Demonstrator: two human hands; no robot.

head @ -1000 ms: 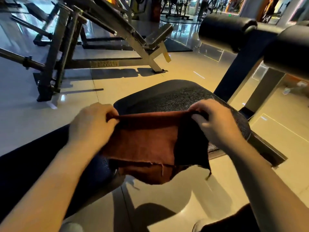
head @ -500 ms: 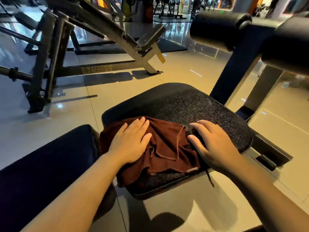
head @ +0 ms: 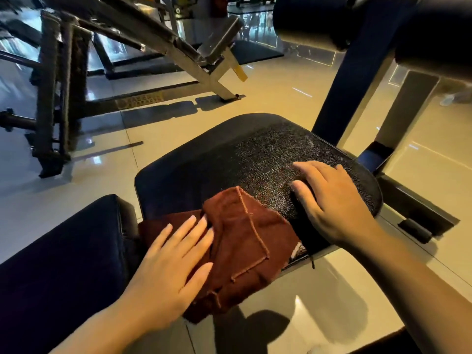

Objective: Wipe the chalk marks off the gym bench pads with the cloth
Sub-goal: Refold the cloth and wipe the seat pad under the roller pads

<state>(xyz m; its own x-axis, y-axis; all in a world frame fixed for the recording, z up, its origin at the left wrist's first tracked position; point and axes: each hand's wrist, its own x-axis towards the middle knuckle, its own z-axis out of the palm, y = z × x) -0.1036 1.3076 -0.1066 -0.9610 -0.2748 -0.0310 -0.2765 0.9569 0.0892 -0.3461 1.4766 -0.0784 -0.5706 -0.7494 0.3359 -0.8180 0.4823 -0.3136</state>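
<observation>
One cloth point(head: 245, 241) under flat left hand point(head: 168, 272); right hand point(head: 329, 200), fingers spread, on seat pad point(head: 229, 159).

The left hand point(head: 171, 270) lies flat, fingers straight, on the near-left part of the rust-brown cloth point(head: 245, 241). The cloth is crumpled on the near edge of the black seat pad point(head: 255, 154) and overhangs it. The right hand point(head: 329, 200) rests on the pad just right of the cloth, fingers extended. A second dark pad point(head: 63, 251) sits left. Roller pads point(head: 314, 21) stand beyond, above the tiled floor point(head: 281, 85).
</observation>
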